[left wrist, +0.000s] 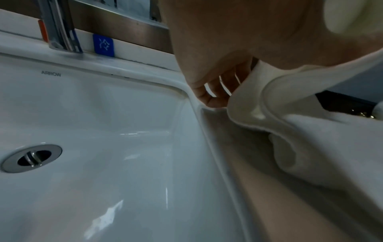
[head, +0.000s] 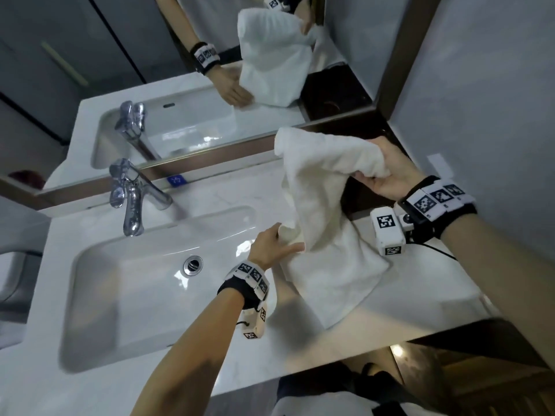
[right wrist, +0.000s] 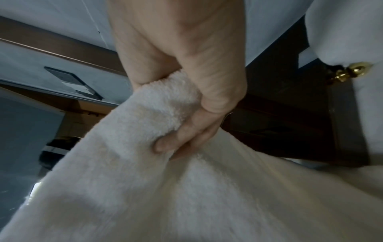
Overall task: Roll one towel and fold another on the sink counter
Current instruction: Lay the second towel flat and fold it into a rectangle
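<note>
The right hand (head: 387, 169) is raised above the far right of the counter (head: 300, 340), palm turned inward, with the fingers (right wrist: 176, 140) and thumb curled round a bunched upper edge of the white towel (head: 324, 199). The towel is held up by this grip and hangs down and leftward, its lower part spread flat on the counter just right of the sink (head: 126, 310). The left hand (head: 271, 246) is held low at the basin's right rim, wrist bent, and the towel's near-left edge is pinched between thumb and fingers; in the left wrist view a hemmed fold is seen drawn under the palm, the fingertips (left wrist: 213, 99) pointing down at the rim.

One towel can be counted with certainty; whether the flat cloth on the counter is a second one cannot be told. One faucet (head: 132, 199) is mounted behind the basin, and one drain (head: 192, 265) is set in its floor. Nothing but the drain fitting is seen in the basin. A tagged band is worn on each wrist. The hands and towel are repeated in the mirror (head: 180, 70).
</note>
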A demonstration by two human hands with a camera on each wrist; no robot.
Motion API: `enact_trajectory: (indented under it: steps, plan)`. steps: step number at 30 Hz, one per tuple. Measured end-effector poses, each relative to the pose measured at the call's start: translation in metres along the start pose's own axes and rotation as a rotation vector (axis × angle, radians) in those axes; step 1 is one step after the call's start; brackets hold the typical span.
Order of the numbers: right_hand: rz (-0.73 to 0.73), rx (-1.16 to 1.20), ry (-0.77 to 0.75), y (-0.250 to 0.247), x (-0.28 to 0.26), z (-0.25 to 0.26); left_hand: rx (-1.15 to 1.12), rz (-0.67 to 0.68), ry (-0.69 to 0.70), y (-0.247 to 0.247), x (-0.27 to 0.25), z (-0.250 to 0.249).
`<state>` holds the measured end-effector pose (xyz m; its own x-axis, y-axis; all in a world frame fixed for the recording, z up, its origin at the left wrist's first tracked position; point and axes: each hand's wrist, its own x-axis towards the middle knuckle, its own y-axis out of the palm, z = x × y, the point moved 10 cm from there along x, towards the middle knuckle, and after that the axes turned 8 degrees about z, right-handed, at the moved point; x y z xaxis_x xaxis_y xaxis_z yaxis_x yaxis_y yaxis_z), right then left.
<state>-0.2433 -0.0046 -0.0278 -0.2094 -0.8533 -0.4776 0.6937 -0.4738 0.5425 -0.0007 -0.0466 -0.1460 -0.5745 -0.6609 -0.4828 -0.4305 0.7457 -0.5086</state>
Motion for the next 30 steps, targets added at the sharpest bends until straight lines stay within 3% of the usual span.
enact_trajectory:
  steps: [8,16,21,23,27,30]
  plan:
    - [-0.003,0.086,-0.022,0.008,-0.013,0.022,0.131,0.101,0.025,0.021,-0.012,-0.002]
    - [0.020,0.063,-0.037,0.010,-0.025,0.034,0.247,-0.118,0.048,-0.034,-0.010,-0.036]
    - [0.030,-0.004,0.023,-0.001,-0.032,0.021,-0.093,-0.456,0.189,-0.134,-0.002,-0.087]
    - [0.050,-0.062,0.048,-0.008,-0.033,0.009,-0.189,-0.497,0.280,-0.160,0.002,-0.107]
    - [0.038,-0.197,0.139,-0.026,-0.035,-0.026,-0.452,-0.355,0.367,-0.167,0.018,-0.117]
    - [0.029,-0.213,0.247,-0.041,-0.037,-0.068,-0.622,-0.169,0.264,-0.138,0.032,-0.096]
